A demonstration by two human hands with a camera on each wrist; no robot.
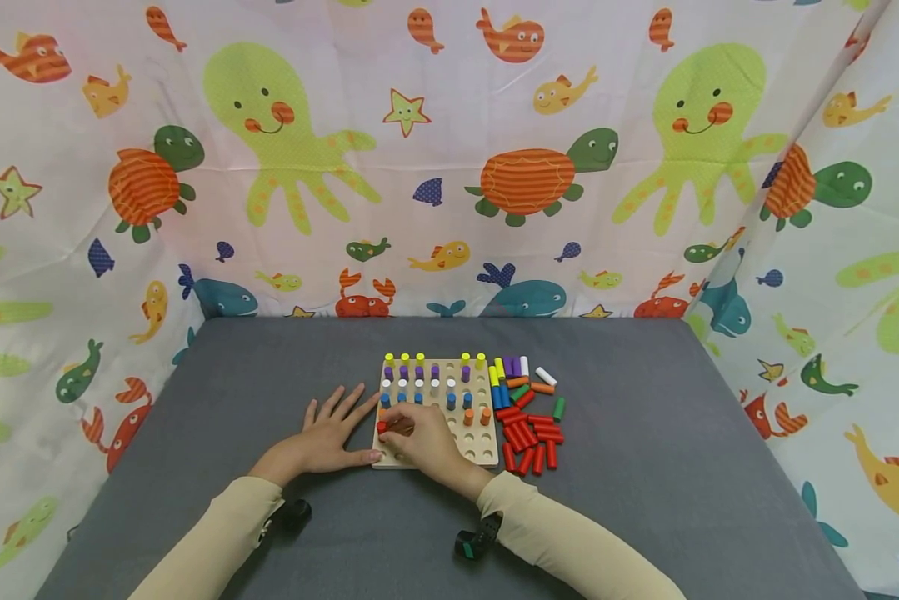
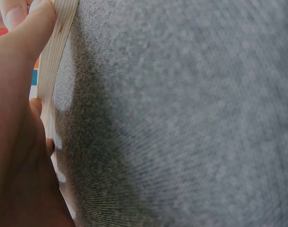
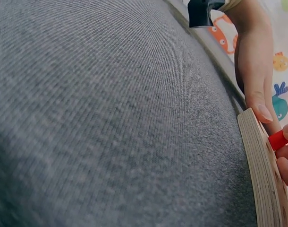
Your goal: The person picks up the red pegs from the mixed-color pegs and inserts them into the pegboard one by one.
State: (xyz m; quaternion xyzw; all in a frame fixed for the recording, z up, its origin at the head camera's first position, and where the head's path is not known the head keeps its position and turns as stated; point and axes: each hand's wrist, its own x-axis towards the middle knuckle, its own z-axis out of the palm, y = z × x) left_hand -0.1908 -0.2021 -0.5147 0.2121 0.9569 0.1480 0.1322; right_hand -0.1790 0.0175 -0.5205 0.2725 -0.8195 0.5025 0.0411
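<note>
With the clock face centred on the square, pale wooden pegboard (image 1: 490,458) and 12 o'clock pointing away from the person, the board lies flat on the grey, fabric-covered counter (image 1: 629,467). The right hand (image 1: 428,437) reaches in from 5 o'clock and pinches a short, glossy red cylindrical peg (image 1: 381,427) between thumb and fingers. This peg stands upright near the board's edge at 8 o'clock, its lower end at the board's face; the depth of seating cannot be determined. The upright pinch likely serves to align the peg with a hole. The left hand (image 1: 323,442) lies at 9 o'clock, fingers straight and spread, gripping nothing; its thumb touches the board's near corner at about 8 o'clock, presumably to brace the board against shifting. Upright pegs form colour rows: yellow cylindrical pegs (image 1: 465,359) at 12 o'clock, then, toward the centre, purple cylindrical pegs (image 1: 435,370), white cylindrical pegs (image 1: 450,384) and blue cylindrical pegs (image 1: 451,401). Orange cylindrical pegs (image 1: 485,417) stand at 3 o'clock. Bare holes show toward 5 o'clock. Loose multicoloured cylindrical pegs (image 1: 558,408) lie just beside the board, from 2 to 4 o'clock, mostly red toward 4 o'clock; this location appears chosen to keep the supply within the right hand's reach.
</note>
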